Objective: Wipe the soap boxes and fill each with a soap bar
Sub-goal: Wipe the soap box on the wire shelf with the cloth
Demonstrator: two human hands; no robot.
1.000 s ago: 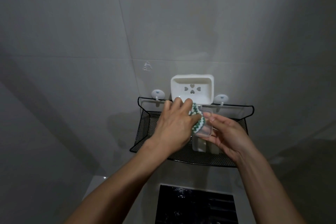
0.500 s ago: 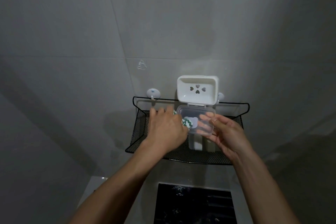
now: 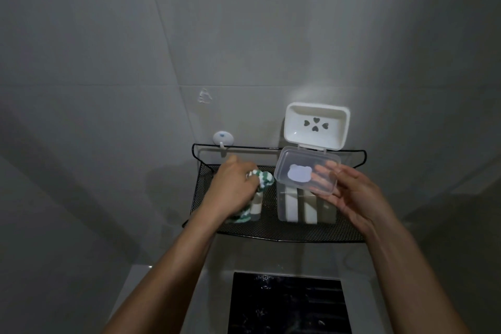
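Two bare forearms reach up from the lower edge toward a black wire-mesh shelf [image 3: 273,228] fixed to a grey tiled wall [image 3: 108,35], whose faint grout lines cross above. Below the shelf sits a dark, glossy rectangular panel [image 3: 287,304] speckled with droplets. On the mesh, right of centre, stands a clear plastic container [image 3: 295,206] holding pale upright blocks; what they are cannot be told. Above the shelf's rear rail a white soap dish [image 3: 315,126] hangs on the wall, its rounded-rectangle tray pierced by four heart-shaped holes.

In front of and just below that dish, the right hand [image 3: 355,192] holds a clear soap box [image 3: 307,173], fingers spread behind it and showing through the transparent plastic, thumb on its near edge. This shallow box has rounded corners and a pale bear-shaped mark on its face, and it partly hides the container behind it. To its left the left hand [image 3: 233,187] is curled round a green-and-white striped cloth [image 3: 261,179], knitted in look, which bunches out beside the knuckles and trails below the wrist onto the mesh. A small striped tube [image 3: 256,206] stands behind that cloth. One round white wall hook [image 3: 222,138] sits over the rail's left end.
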